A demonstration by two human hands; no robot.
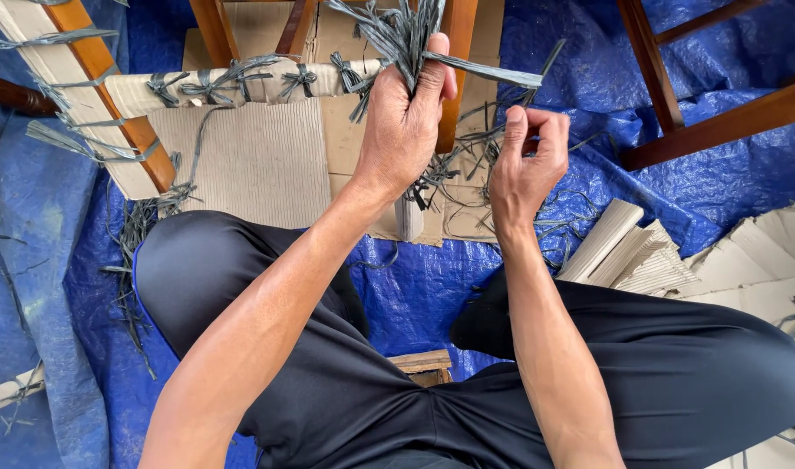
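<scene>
Mid-bundling, frame centre-top: left hand (406, 113) fisted round grey strap bundle (395, 30), thumb pinning one strip (484, 71). Right hand (527, 156) curled, fingertips together, prob. pinching a strand; can't confirm. Next prob. needs firm hold on bundle.

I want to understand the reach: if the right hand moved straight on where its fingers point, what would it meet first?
Probably the grey strip sticking out from the bundle in the left hand. The right hand points up toward it, fingers curled just below. Depth is unclear.
</scene>
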